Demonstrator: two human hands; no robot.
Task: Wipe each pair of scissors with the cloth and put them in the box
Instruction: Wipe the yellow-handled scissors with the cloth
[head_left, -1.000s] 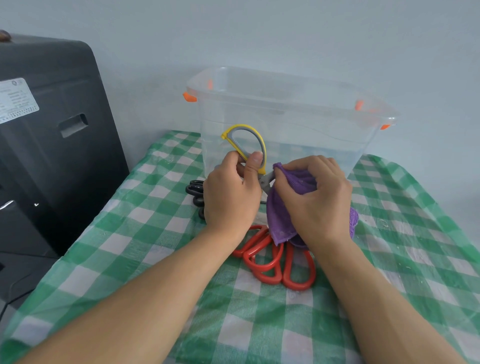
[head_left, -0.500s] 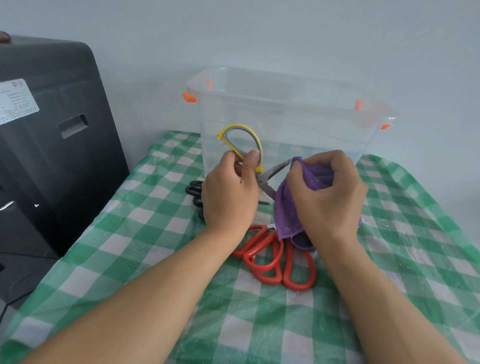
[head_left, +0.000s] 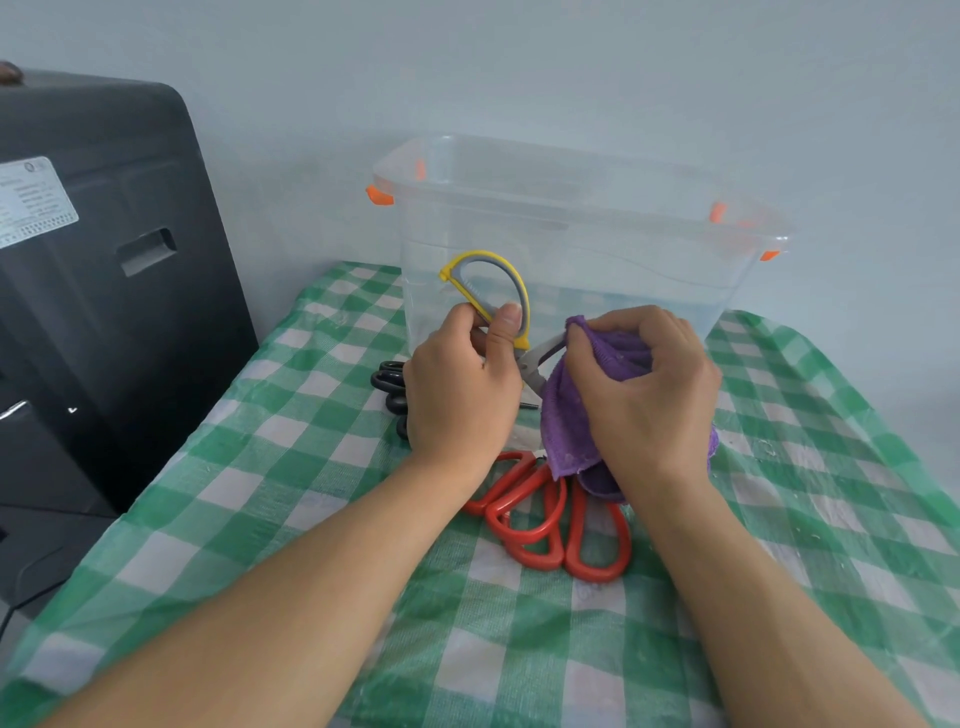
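Observation:
My left hand (head_left: 460, 387) grips the yellow-and-grey handle of a pair of scissors (head_left: 488, 283), held up in front of the clear plastic box (head_left: 571, 244). Its metal blades point right and disappear into a purple cloth (head_left: 582, 410). My right hand (head_left: 649, 395) pinches that cloth around the blades. Two pairs of red-handled scissors (head_left: 550, 514) lie on the checked tablecloth below my hands. Black-handled scissors (head_left: 388, 382) lie partly hidden behind my left hand.
The box stands at the back of the table against a pale wall, with orange clips (head_left: 378, 195) on its rim. A large black appliance (head_left: 104, 291) stands to the left of the table. The green-and-white tablecloth (head_left: 270, 467) covers the table.
My right hand slid the cloth to the right along the blades, uncovering part of the metal near the pivot, then moved back a little. My left hand held the handle nearly still.

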